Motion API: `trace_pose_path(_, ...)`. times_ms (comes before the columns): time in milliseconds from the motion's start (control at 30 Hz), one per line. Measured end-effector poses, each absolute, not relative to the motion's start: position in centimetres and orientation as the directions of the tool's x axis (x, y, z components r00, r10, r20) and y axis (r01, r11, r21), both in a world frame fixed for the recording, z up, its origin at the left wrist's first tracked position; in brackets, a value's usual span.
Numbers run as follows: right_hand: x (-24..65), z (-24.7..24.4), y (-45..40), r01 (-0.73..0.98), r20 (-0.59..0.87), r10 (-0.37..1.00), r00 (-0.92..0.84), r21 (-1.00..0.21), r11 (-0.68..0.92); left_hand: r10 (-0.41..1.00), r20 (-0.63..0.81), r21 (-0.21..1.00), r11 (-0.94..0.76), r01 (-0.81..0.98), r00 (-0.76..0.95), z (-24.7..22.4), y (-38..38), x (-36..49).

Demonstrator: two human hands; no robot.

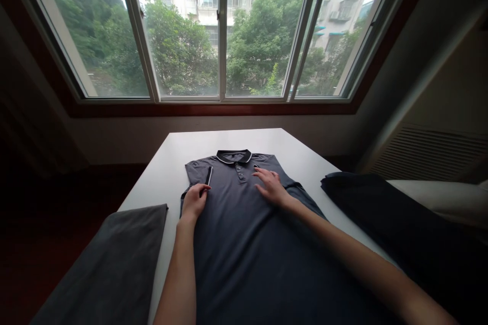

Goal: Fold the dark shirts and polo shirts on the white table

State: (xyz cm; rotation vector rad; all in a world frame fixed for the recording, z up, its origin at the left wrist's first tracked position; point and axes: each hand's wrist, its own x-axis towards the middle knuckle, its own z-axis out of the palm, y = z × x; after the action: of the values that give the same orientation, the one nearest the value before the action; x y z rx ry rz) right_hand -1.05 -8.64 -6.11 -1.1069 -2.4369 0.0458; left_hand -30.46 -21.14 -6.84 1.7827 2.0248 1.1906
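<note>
A dark grey polo shirt lies front up, its black collar with white trim toward the window and its buttoned placket below that. At the shirt's left side, my left hand is closed with thumb and fingers on the sleeve edge, whose black and white cuff is turned in over the front. My right hand rests with fingers spread on the chest, right of the placket. A small dark mark shows by its fingertips. The lower part of the shirt runs out of view toward me.
Under the shirt is a white table. Folded dark grey cloth hangs over its left edge, and black folded cloth lies along the right. A pale cushion-like shape sits behind that. The window is beyond the far edge.
</note>
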Motion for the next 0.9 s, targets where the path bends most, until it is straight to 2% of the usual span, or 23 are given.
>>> trace_pose_path(100, 4.2, -6.8, -8.8, 0.816, 0.317, 0.817, -0.482, -0.176, 0.550, 0.895, 0.384, 0.641, -0.081, 0.763, -0.227, -7.4, -20.9, -30.7)
trace_pose_path(233, 6.4, -8.0, -9.1, 0.880, 0.201, 0.886, -0.417, -0.152, 0.449, 0.872, 0.443, 0.609, -0.122, 0.784, -0.208, -8.3, -20.6, -31.1)
trace_pose_path(600, 6.3, -9.3, -8.4, 0.889, 0.218, 0.889, -0.402, -0.141, 0.436, 0.887, 0.426, 0.488, -0.059, 0.871, -0.179, -7.9, -21.1, -30.5)
trace_pose_path(900, 6.3, -9.4, -8.4, 0.886, 0.211, 0.889, -0.407, -0.144, 0.440, 0.932, 0.343, 0.319, 0.004, 0.948, -0.120, -7.4, -21.3, -29.5)
